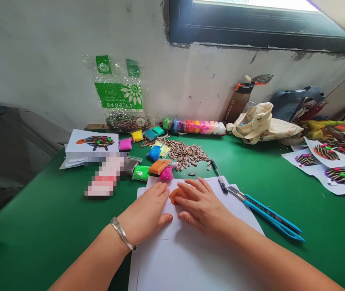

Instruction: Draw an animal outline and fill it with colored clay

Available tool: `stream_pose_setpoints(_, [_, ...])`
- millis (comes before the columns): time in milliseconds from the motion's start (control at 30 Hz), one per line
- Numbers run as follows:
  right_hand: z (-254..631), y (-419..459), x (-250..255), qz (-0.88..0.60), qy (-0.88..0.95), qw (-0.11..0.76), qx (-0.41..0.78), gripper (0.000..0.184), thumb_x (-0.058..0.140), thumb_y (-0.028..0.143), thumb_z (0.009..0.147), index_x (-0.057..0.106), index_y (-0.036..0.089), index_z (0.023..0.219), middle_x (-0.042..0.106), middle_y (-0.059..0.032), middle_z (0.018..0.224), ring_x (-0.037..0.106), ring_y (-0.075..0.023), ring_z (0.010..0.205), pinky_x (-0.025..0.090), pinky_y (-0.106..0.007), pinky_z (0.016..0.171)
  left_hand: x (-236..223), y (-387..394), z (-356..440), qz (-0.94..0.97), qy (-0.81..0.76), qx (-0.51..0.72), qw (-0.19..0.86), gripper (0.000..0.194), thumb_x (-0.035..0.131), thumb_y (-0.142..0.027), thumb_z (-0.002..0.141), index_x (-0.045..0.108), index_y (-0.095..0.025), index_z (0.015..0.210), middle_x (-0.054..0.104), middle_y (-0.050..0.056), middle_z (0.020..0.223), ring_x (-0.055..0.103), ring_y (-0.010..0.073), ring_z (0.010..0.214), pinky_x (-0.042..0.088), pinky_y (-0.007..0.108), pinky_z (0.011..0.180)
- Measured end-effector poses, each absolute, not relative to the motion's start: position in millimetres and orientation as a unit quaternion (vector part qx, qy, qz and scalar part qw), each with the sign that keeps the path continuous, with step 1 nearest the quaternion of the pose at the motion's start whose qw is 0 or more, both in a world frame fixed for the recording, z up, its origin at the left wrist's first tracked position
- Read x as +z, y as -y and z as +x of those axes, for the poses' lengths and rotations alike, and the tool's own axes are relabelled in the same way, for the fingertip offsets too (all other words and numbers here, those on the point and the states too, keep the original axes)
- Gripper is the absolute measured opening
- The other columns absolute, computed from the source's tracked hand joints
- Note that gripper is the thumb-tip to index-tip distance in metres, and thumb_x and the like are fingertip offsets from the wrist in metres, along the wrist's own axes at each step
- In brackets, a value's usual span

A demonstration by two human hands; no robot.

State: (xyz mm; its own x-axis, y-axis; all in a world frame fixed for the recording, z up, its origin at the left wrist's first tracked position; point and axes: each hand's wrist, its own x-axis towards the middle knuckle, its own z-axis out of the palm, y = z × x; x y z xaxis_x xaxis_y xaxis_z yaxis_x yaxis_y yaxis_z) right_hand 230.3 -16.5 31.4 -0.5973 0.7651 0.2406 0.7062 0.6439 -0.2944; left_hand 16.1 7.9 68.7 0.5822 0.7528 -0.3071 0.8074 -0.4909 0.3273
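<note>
My left hand [148, 212] lies flat on a white sheet of paper [190, 254], fingers stretched out, a silver bracelet on the wrist. My right hand [201, 204] rests beside it with fingers spread, pressing on a flattened piece of orange clay [175, 195] on the paper. Only part of the clay shows between the two hands. Small packets of coloured clay [157, 166] and a pile of sunflower seeds [186, 152] lie just beyond the paper.
A black pen [219, 176] and a blue utility knife [266, 214] lie right of the paper on the green table [54, 218]. A seed bag [120, 97], clay tubs [195, 126], a bottle [239, 99], a cloth bag [260, 123] and finished pictures [330, 161] line the back and right. A turtle picture [93, 142] lies left.
</note>
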Motion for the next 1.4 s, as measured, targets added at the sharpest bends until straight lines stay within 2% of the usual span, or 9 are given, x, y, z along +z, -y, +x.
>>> stream_pose_setpoints(67, [233.1,15.1,29.7,-0.429,0.883,0.177,0.075,0.031,0.048,0.044,0.095,0.062,0.031,0.119,0.047,-0.0066,0.143,0.038,-0.0314,0.130,0.022,-0.058,0.108,68.2,-8.2,15.8,0.861,-0.454,-0.063,0.221,0.061,0.061,-0.029,0.085,0.042,-0.011,0.140,0.031,0.017,0.154,0.026,0.0294,0.143,0.029,0.044,0.116])
stream_pose_setpoints(300, [233.4,13.9,31.9,-0.418,0.893,0.154,0.066,0.029,0.047,0.042,0.096,0.064,0.029,0.116,0.055,-0.0056,0.134,0.042,-0.0307,0.127,0.022,-0.058,0.109,70.2,-7.2,16.6,0.856,-0.462,-0.063,0.224,0.060,0.062,-0.029,0.084,0.043,-0.013,0.139,0.032,0.016,0.154,0.026,0.0290,0.143,0.028,0.044,0.116])
stream_pose_setpoints(467, [231.8,14.4,30.5,-0.420,0.891,0.163,0.054,0.032,0.048,0.042,0.094,0.061,0.029,0.121,0.048,-0.0080,0.143,0.040,-0.0326,0.128,0.023,-0.061,0.107,71.7,-6.5,16.8,0.856,-0.461,-0.076,0.222,0.060,0.061,-0.030,0.085,0.043,-0.011,0.139,0.030,0.016,0.154,0.025,0.0281,0.144,0.027,0.044,0.117])
stream_pose_setpoints(567, [227.8,15.0,33.2,-0.416,0.894,0.153,0.068,0.029,0.050,0.040,0.094,0.063,0.029,0.117,0.054,-0.0063,0.136,0.041,-0.0316,0.126,0.022,-0.062,0.107,71.3,-6.2,16.8,0.856,-0.461,-0.069,0.224,0.058,0.061,-0.029,0.085,0.045,-0.012,0.138,0.031,0.016,0.154,0.024,0.0285,0.144,0.026,0.044,0.117])
stream_pose_setpoints(667, [228.4,13.5,35.0,-0.414,0.892,0.157,0.092,0.027,0.052,0.039,0.093,0.064,0.030,0.116,0.057,-0.0058,0.132,0.045,-0.0298,0.123,0.028,-0.058,0.107,70.8,-6.2,17.2,0.854,-0.463,-0.062,0.231,0.057,0.061,-0.028,0.084,0.046,-0.012,0.136,0.032,0.016,0.154,0.025,0.0295,0.144,0.027,0.044,0.117])
stream_pose_setpoints(800, [248.6,6.6,31.1,-0.448,0.864,0.218,0.071,0.035,0.053,0.039,0.093,0.063,0.025,0.123,0.051,-0.0125,0.139,0.043,-0.0319,0.126,0.036,-0.056,0.103,70.8,-6.5,17.1,0.854,-0.463,-0.064,0.229,0.062,0.061,-0.030,0.084,0.043,-0.010,0.139,0.031,0.018,0.154,0.026,0.0301,0.143,0.029,0.045,0.116])
stream_pose_setpoints(900, [267.3,1.9,29.3,-0.481,0.835,0.264,0.049,0.036,0.051,0.039,0.094,0.064,0.022,0.123,0.055,-0.0140,0.134,0.044,-0.0310,0.126,0.040,-0.053,0.102,71.0,-6.5,16.4,0.854,-0.464,-0.063,0.228,0.064,0.060,-0.031,0.084,0.041,-0.011,0.141,0.031,0.018,0.154,0.026,0.0308,0.143,0.030,0.047,0.115])
stream_pose_setpoints(1200, [255.6,11.0,42.4,-0.432,0.884,0.155,0.088,0.033,0.058,0.041,0.090,0.067,0.028,0.119,0.054,-0.0094,0.137,0.045,-0.0327,0.126,0.038,-0.056,0.103,68.0,-7.2,15.2,0.856,-0.460,-0.032,0.235,0.060,0.060,-0.031,0.082,0.044,-0.015,0.138,0.035,0.016,0.153,0.029,0.0301,0.142,0.031,0.046,0.114])
stream_pose_setpoints(1400, [263.3,7.5,37.6,-0.452,0.872,0.172,0.080,0.038,0.055,0.040,0.092,0.063,0.025,0.126,0.049,-0.0124,0.141,0.040,-0.0317,0.129,0.038,-0.053,0.104,67.5,-7.0,14.9,0.854,-0.461,-0.036,0.238,0.062,0.059,-0.031,0.083,0.042,-0.012,0.139,0.032,0.017,0.153,0.026,0.0314,0.143,0.030,0.048,0.115])
